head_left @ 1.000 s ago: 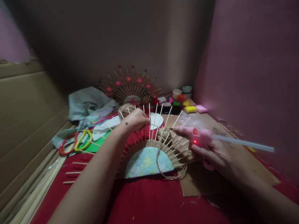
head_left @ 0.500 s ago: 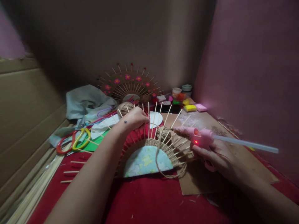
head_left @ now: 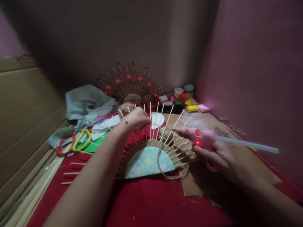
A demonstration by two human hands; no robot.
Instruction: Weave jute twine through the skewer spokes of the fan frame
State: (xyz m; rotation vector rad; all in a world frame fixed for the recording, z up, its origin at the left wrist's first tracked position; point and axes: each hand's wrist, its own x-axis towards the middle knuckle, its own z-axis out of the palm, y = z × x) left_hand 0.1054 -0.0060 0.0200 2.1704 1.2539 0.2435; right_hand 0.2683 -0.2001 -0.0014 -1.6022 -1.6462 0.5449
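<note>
My right hand [head_left: 219, 157] grips a pink hot glue gun [head_left: 204, 138] with a lit red light. A long translucent glue stick [head_left: 248, 144] juts from its back, and the nozzle points left at the sticks. Before me lies a half-round fan of thin wooden sticks [head_left: 169, 119], with a woven twine band [head_left: 174, 154] around a blue floral centre [head_left: 148, 164]. My left hand [head_left: 138, 117] reaches over the sticks, its fingers pinched on jute twine [head_left: 159, 168] that runs towards the band and loops over the floral piece. My left forearm hides the fan's left side.
A finished-looking fan with pink flowers [head_left: 128, 77] leans at the back wall. Scissors with red and yellow handles [head_left: 82, 140] lie left, beside grey cloth [head_left: 88, 101]. Twine balls [head_left: 126, 109], clay packs [head_left: 193, 108] and cardboard [head_left: 196, 186] lie around the red cloth [head_left: 139, 201].
Almost nothing differs. The whole view has shifted slightly, and both hands keep the same hold, with the glue gun close to the same place.
</note>
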